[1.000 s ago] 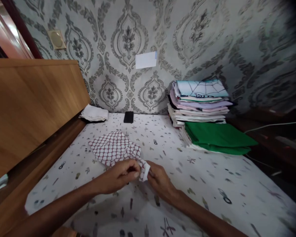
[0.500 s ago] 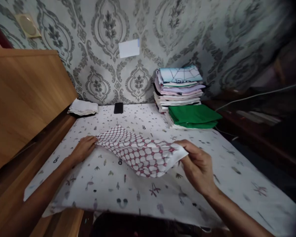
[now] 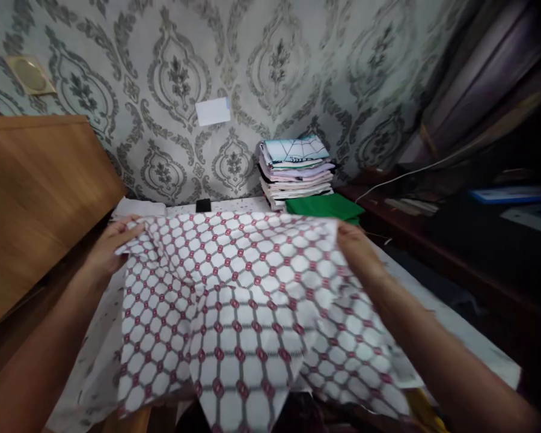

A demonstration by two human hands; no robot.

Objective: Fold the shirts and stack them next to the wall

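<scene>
A white cloth with a red and grey honeycomb print (image 3: pixel 234 300) is spread wide in the air in front of me and hangs down over the near edge of the bed. My left hand (image 3: pixel 110 243) grips its upper left corner. My right hand (image 3: pixel 354 240) grips its upper right corner, with the fingers partly hidden behind the fabric. The cloth covers most of the patterned bed sheet (image 3: pixel 437 300) below.
A stack of folded cloths (image 3: pixel 295 168) stands against the wallpapered wall, with a folded green cloth (image 3: pixel 324 207) in front of it. A black phone (image 3: pixel 202 205) and a folded white cloth (image 3: pixel 137 208) lie at the back. A wooden headboard (image 3: pixel 36 198) rises at left; dark furniture stands at right.
The folded cloth has been opened out: my hands moved apart and up, lifting it off the bed until it hangs spread between them. The view has shifted right.
</scene>
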